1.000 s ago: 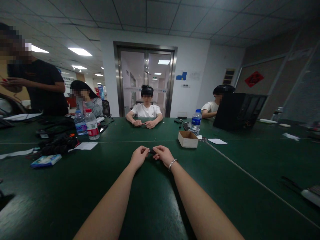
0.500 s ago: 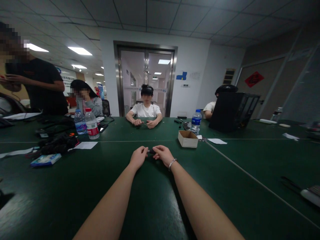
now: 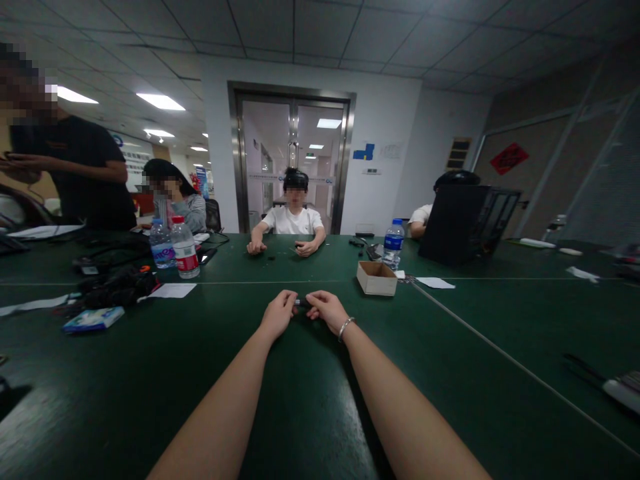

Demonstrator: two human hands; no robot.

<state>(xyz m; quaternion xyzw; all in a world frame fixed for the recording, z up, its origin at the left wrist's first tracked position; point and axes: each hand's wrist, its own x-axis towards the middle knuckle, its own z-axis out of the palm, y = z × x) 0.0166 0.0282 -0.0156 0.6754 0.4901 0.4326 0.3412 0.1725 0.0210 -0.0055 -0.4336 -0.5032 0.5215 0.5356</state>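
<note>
Between my two hands is a small dark stick-like object (image 3: pixel 302 303) with a short silvery part at its left; its exact kind is too small to make out. My left hand (image 3: pixel 279 314) pinches the left, silvery end between thumb and fingers. My right hand (image 3: pixel 327 312), with a silver bangle on the wrist, pinches the dark right end. Both hands are closed and rest close together, low over the green table (image 3: pixel 310 400). My fingers hide both ends of the object.
An open cardboard box (image 3: pixel 376 285) stands right of my hands, with a blue-capped water bottle (image 3: pixel 393 244) behind it. Two bottles, black cables (image 3: pixel 113 288) and a blue-white packet (image 3: pixel 94 320) lie left. A person (image 3: pixel 293 220) sits opposite; a black computer case (image 3: pixel 457 223) stands right.
My hands hold almost the same place, and slightly more of the silvery part shows. The hands of the person opposite have moved apart, leaving a small dark piece on the table.
</note>
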